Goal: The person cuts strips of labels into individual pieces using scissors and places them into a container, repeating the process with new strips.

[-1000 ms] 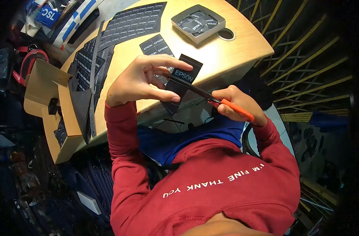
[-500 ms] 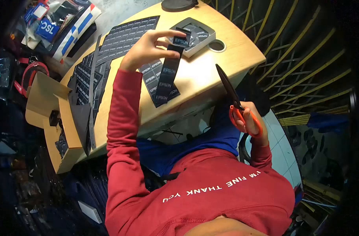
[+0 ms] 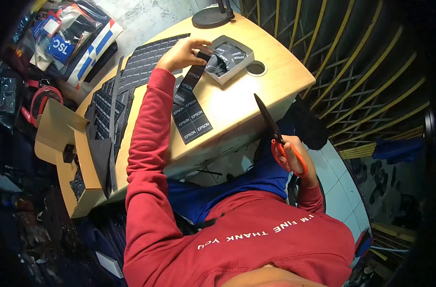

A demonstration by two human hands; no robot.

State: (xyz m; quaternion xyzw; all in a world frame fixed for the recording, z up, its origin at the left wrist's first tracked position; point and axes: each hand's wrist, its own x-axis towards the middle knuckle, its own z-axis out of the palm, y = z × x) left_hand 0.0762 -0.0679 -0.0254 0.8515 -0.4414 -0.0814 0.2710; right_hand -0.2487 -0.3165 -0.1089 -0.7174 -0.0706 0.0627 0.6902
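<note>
On the curved wooden bench (image 3: 237, 103), the left hand (image 3: 182, 53) pinches a black strip of printed labels (image 3: 191, 79) over the shallow grey tray of cut labels (image 3: 227, 57), seemingly dropping one in. The right hand (image 3: 297, 150) clenches orange-handled scissors (image 3: 277, 131), blades up; a careless swing risks a jab.

On the wooden desk (image 3: 256, 98), the tray (image 3: 237, 64) of cut EPSON labels sits between the lamp base (image 3: 209, 18) behind it and the cable hole (image 3: 255, 68) to its right, with the EPSON label strip (image 3: 191, 119) lying nearer the person and the label sheets (image 3: 146, 60) farther left.
</note>
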